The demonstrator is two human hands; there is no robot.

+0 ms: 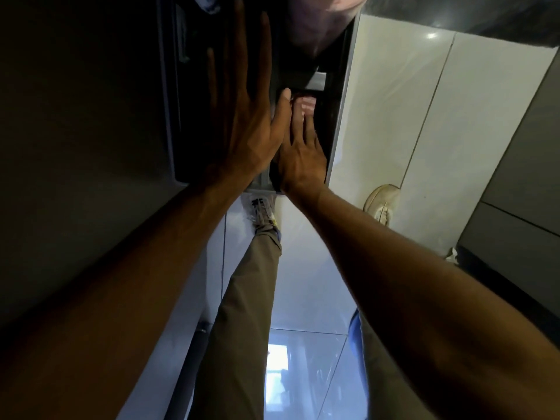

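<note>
Glossy white floor tiles (pixel 394 101), dim light; dark, mirror-smooth rectangular panel (pixel 194 131) at 12 o'clock.
Left hand (pixel 242 125) lies flat on the panel, fingers straight, gripping nothing. Right hand (pixel 300 156), at its 4 o'clock, has straight fingers with the tips touching the panel's recess. Laced shoe (pixel 262 212) at 6 o'clock.

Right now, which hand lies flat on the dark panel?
The left hand, fingers straight against the dark panel; the right hand reaches into the recess beside it.

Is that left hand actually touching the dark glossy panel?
Cannot tell. The head view shows the left hand spread flat over the dark panel, fingers straight, but the dimness hides any contact or gap.
</note>
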